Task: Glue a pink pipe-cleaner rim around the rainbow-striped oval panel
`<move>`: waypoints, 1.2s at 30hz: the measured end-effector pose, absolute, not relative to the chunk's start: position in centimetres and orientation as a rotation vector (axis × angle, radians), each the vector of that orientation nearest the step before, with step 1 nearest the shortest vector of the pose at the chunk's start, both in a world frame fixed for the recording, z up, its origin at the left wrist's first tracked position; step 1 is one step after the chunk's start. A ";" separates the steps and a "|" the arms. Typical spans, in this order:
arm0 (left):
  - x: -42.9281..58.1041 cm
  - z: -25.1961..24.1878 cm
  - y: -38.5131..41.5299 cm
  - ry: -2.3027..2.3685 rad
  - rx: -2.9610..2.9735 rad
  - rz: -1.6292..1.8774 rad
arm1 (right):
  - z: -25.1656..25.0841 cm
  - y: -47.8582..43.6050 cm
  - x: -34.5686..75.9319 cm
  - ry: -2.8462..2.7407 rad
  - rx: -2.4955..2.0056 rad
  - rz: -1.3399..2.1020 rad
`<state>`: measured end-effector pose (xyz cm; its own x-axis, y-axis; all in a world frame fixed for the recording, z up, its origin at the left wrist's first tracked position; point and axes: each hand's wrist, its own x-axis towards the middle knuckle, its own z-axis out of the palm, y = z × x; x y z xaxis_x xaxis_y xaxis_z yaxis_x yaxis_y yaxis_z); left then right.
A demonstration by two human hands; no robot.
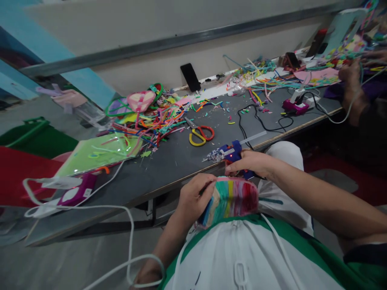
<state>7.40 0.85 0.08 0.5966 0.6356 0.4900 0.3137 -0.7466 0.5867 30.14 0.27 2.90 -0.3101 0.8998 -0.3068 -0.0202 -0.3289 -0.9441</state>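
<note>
My left hand (195, 195) pinches the upper left edge of a rainbow-striped, fuzzy piece (229, 199) that looks built from rows of pipe cleaners. It lies in my lap with a pink strip along its top rim. Around the handle of a blue hot glue gun (232, 152), my right hand (249, 163) is closed. The gun's nozzle, crusted with whitish glue, points left over the table edge, and a clear glue stick (254, 137) sticks out of its back. A small red light glows on its side. Scissors (201, 133) with red and yellow handles lie beyond the gun.
Colourful pipe cleaners (163, 121) pile up on the grey table (169, 165). A phone (190, 77) leans on the wall. A purple power socket (79, 191) with white cables sits at left, a green packet (102, 151) behind it. At right, another person's hands (352, 76) are near more craft pieces.
</note>
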 end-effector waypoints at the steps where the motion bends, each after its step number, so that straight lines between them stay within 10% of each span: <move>1: 7.4 0.1 0.8 0.761 2.385 0.966 | 3.0 0.3 30.3 -1.208 -1.226 1.725; 36: 7.9 0.9 0.9 0.773 2.371 0.873 | 3.1 0.5 28.5 -1.212 -1.457 1.568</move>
